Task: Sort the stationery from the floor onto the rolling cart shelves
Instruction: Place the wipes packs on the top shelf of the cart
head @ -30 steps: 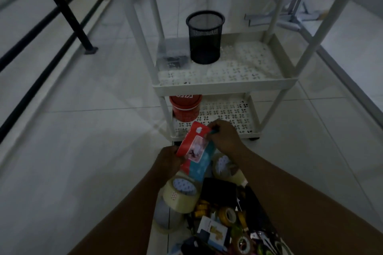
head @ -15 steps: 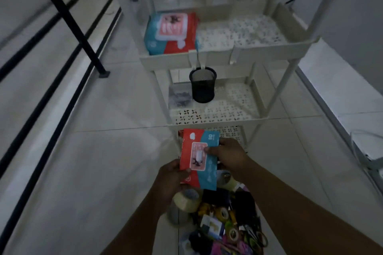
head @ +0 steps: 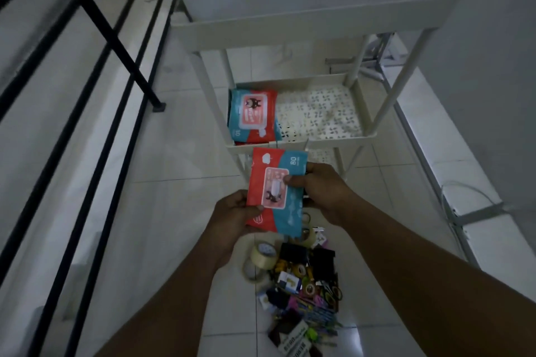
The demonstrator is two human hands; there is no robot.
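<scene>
head view: i see both hands holding a red and blue wipes pack (head: 275,191) in the air, in front of the rolling cart (head: 301,29) and above the stationery pile (head: 301,278) on the floor. the pack's long axis runs roughly up and down the picture, tilted a little, with the "80" corner at the far end toward the cart and the printed face turned up at me. my left hand (head: 235,220) grips its lower left edge, fingers curled under and thumb on top; my right hand (head: 322,188) pinches its right side, thumb pressed on the pink label.

a second wipes pack (head: 252,116) lies flat on the left of a perforated cart shelf (head: 324,113), just beyond the held one. the floor is pale glossy tile, dimly lit; a black railing (head: 95,46) runs along the left and a grey wall (head: 493,23) stands on the right. rolls of clear tape (head: 262,255) sit at the near-left edge of the pile.

compared with half a second ago, the pack is higher and closer to that shelf, and the mesh pen cup is out of sight.
</scene>
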